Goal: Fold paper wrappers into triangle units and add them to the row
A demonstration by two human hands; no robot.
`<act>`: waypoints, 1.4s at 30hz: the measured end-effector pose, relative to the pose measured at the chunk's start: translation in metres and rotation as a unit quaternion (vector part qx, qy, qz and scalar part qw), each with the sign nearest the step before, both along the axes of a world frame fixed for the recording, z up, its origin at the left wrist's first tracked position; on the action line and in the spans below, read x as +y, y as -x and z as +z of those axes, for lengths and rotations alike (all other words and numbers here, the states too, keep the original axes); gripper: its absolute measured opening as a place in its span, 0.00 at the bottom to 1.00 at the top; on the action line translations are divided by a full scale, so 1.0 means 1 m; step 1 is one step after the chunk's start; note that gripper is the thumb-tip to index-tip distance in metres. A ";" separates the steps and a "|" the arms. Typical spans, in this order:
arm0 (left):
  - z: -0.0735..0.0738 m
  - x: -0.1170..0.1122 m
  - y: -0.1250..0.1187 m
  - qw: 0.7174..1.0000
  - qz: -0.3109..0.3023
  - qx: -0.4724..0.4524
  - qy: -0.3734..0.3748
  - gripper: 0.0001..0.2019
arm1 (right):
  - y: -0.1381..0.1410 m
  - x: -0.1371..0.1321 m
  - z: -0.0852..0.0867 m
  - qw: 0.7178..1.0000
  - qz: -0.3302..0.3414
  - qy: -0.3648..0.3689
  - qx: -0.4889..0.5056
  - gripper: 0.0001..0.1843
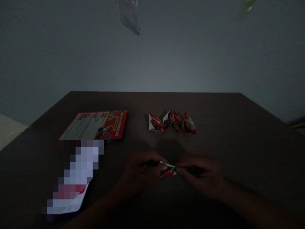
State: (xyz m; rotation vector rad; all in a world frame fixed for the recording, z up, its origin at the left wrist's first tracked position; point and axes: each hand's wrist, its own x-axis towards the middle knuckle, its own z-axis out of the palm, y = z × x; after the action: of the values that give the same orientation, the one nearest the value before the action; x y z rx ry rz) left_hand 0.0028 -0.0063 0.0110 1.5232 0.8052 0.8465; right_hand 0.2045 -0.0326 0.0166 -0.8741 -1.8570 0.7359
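Note:
Near the front of the table, my left hand (pixel 146 170) pinches the left part of a small folded paper piece (pixel 169 172), red and white with print. The fingers of my right hand (pixel 202 173) are closed on its right corner, so both hands hold the same piece. Beyond them stands a row of several folded paper pieces (pixel 167 121), red and white too, set side by side in a zigzag. Dim light and my fingers hide much of the held piece.
A red and white printed sheet or booklet (pixel 111 124) lies on the dark wooden table (pixel 226 121) at left. In front of it is a bright, partly pixelated screen-like object (pixel 76 202). A pale wall (pixel 190 57) rises behind; a clear plastic bag (pixel 130 17) hangs at the top.

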 end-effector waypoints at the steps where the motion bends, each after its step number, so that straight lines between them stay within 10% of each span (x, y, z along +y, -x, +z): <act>1: 0.000 -0.001 -0.001 0.999 0.032 0.012 -0.023 0.03 | 0.000 0.000 0.000 1.000 -0.002 0.003 -0.003 0.04; 10: 0.007 -0.005 -0.003 0.975 0.115 0.074 -0.178 0.06 | 0.000 0.000 0.000 1.000 -0.009 0.013 -0.015 0.03; 42: 0.003 -0.001 -0.001 0.982 0.113 0.097 -0.119 0.03 | 0.000 0.000 0.001 0.999 -0.036 -0.002 -0.011 0.04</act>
State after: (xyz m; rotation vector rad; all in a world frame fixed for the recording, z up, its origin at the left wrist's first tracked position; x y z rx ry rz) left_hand 0.0038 -0.0070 0.0139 1.7672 1.0652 0.9991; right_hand 0.2044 -0.0324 0.0177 -0.9458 -1.8346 0.6810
